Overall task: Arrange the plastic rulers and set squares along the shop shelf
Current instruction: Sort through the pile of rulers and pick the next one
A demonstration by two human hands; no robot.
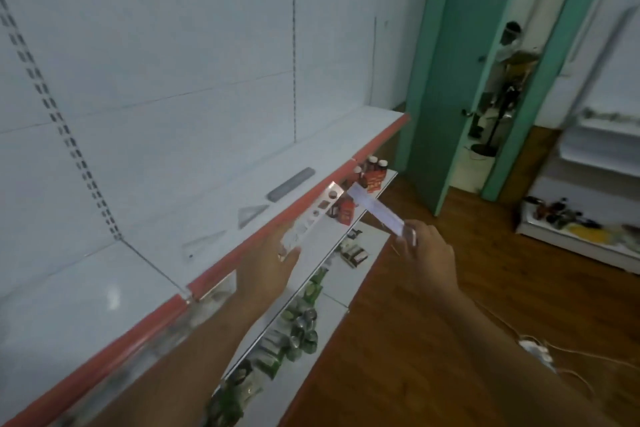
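A white shop shelf with a red front strip runs from lower left to upper right. On it lie two clear set squares, one nearer me and one farther along, plus a grey ruler beyond them. My left hand holds a clear stencil ruler with round holes just in front of the shelf edge. My right hand pinches one end of a clear straight ruler, which points up and left toward the shelf.
Lower shelves hold brown bottles with red boxes and green packets and cans. A wooden floor lies to the right, with a white cable and adapter. A teal door stands open; another low shelf unit is at right.
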